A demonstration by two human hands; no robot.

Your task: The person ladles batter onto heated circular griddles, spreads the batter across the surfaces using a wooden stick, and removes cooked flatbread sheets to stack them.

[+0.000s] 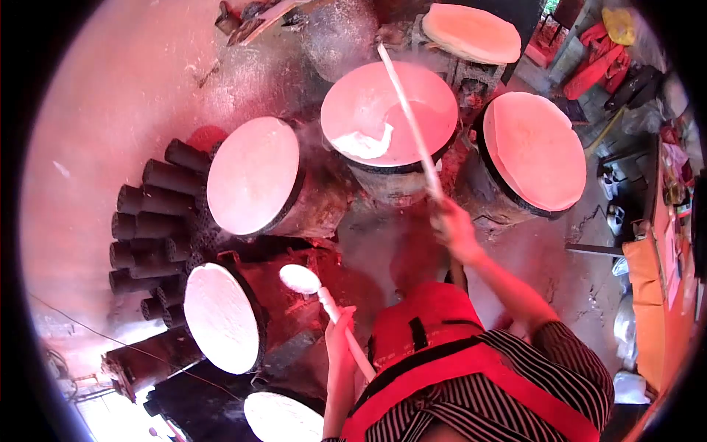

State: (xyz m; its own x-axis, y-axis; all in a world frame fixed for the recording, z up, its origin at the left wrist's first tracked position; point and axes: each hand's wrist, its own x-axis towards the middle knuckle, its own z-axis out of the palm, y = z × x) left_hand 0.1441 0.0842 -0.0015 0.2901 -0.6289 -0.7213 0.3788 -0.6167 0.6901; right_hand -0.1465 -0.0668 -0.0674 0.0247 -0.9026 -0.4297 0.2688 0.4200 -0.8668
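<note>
Forward, in the head view, grips a long pale stick (407,110) with the right hand (455,230), with fingers curled fully round the shaft toward its near end. Spans the middle pan (350,96) with the stick, with the far tip past the opposite rim; probably held by one end to gain reach and to keep fingers away from a surface likely to be hot. Cannot confirm contact between stick and pan. Note a white patch (361,144) on that pan, left of the stick. Holds a ladle (327,300) with the left hand (340,339), with fingers closed round the handle and the white rounded head pointing forward. Keeps the ladle between the lower-left pan (221,320) and the red apron (445,309), well apart from the middle pan, presumably to leave space for the stick. Observe the upper-left pan (252,177) and the right-side pan (534,151), likewise mounted on drum-like stoves (387,188) and set in an arc, likely for easy access. Locate stacked black cylinders (158,214) beside the wall (96,110), perhaps placed there as fuel close to the stoves.
</note>
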